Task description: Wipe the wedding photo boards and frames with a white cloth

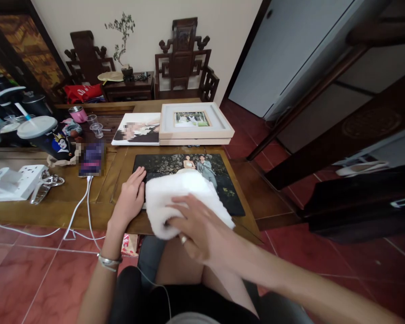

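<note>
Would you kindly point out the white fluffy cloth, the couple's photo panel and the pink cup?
White fluffy cloth (186,184): head view, upper face, beyond the fingers.
Couple's photo panel (227,182): head view, dark background at right.
Pink cup (78,115): head view, outer side.

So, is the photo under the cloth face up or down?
Face up: the photo shows its printed side beyond the cloth under the right hand.
</note>
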The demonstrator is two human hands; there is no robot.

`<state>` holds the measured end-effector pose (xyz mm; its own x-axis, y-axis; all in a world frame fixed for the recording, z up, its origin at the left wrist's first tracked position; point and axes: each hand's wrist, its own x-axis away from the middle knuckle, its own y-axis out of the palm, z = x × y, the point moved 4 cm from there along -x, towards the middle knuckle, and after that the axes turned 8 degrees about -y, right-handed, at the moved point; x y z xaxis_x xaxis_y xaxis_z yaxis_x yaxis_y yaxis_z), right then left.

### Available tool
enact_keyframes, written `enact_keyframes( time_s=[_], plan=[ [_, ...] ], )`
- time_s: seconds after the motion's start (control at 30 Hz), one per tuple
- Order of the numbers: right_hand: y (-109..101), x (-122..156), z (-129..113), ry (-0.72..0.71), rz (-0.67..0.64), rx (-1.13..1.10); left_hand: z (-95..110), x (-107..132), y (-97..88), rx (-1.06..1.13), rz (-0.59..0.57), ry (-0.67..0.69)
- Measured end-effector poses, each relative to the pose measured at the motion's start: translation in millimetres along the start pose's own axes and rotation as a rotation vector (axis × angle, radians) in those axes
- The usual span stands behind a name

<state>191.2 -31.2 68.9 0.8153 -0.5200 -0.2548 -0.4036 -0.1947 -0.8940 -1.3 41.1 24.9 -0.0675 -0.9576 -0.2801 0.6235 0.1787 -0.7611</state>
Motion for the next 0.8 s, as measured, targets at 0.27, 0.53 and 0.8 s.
enact_keyframes(
  time_s=[0.27, 0.53, 0.8],
  plan=[
    [-22.6, -94.7, 94.4, 0.246, -0.015, 0.173, -0.5, -0.1, -0.8, -0.004, 0.004, 0.022],
    [-9.3, -75.0, 65.6, 0.210, -0.021, 0.180, 0.0, -0.1, -1.1, -0.006, 0.015, 0.040],
    [4.6, 24.3, -19.3, -0.043, 0.030, -0.044, -0.4, 0.0, -0.6, -0.005, 0.015, 0.040]
  ],
)
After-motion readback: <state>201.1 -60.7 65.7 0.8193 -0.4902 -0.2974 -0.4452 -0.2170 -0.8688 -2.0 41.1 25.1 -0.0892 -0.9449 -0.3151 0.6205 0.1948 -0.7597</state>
